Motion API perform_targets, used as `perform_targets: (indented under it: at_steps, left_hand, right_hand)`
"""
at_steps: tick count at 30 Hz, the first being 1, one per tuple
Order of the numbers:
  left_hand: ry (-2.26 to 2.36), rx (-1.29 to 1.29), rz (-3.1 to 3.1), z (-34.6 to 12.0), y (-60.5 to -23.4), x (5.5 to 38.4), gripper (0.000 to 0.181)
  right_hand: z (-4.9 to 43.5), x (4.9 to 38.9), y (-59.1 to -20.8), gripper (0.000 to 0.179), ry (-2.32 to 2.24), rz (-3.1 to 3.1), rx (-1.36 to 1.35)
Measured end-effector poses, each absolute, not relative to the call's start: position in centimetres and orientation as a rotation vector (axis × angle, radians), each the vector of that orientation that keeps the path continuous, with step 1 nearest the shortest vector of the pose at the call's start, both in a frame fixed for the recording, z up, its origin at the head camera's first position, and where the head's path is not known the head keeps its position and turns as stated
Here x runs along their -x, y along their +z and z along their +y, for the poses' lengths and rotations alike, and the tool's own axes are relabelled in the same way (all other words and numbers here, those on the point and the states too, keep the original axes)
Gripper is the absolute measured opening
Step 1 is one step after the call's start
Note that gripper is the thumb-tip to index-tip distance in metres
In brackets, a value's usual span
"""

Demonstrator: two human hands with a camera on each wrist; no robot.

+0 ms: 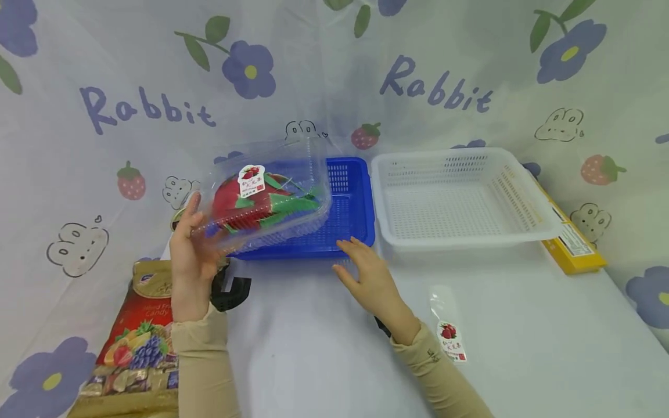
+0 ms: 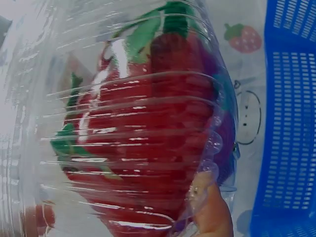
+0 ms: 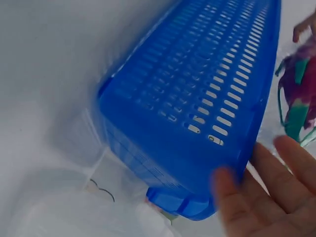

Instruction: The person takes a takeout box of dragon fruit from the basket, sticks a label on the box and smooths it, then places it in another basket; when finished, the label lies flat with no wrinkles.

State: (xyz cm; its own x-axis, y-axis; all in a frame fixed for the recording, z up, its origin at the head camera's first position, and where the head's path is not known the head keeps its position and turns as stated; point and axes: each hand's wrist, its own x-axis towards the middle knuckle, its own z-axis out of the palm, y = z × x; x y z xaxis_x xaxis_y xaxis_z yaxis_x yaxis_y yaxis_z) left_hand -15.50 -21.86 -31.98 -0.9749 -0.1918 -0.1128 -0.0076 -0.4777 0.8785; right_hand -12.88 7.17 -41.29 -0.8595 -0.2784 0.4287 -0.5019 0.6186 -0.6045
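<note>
My left hand grips one end of a clear plastic clamshell box, holding it tilted above the blue basket. Inside lies a red and green dragon fruit, which fills much of the left wrist view; a fruit label sits on the lid. In that view, a thumb presses the box's ridged edge. My right hand is at the blue basket's front rim, fingers apart and loosely extended. In the right wrist view its fingers lie close by the rim; contact is unclear.
Right of the blue basket stands a white basket, with a yellow box behind its right side. A label strip lies on the white table. At the left is a candy bag, partly behind my left arm.
</note>
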Motion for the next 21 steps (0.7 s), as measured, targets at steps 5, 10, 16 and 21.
perform_targets:
  at_steps: [5, 10, 16, 21]
  left_hand:
    - [-2.606, -0.329, -1.621, -21.7, -31.3, 17.3, 0.058]
    - [-2.601, -0.346, -1.713, -21.3, -31.1, 19.0, 0.061]
    - [-2.584, -0.414, -1.808, -21.0, -31.4, 21.3, 0.062]
    - [-2.581, -0.479, -1.904, -20.8, -31.8, 23.1, 0.066]
  right_hand:
    - [6.6, 12.8, -41.6, 0.053, 0.735, -2.687, -0.622]
    - [6.2, 12.5, -42.1, 0.071, 0.437, -2.819, -0.591]
    - [6.1, 12.3, -42.7, 0.086, 0.258, -2.852, -0.580]
    - [6.3, 12.3, -43.2, 0.090, 0.185, -2.841, -0.566]
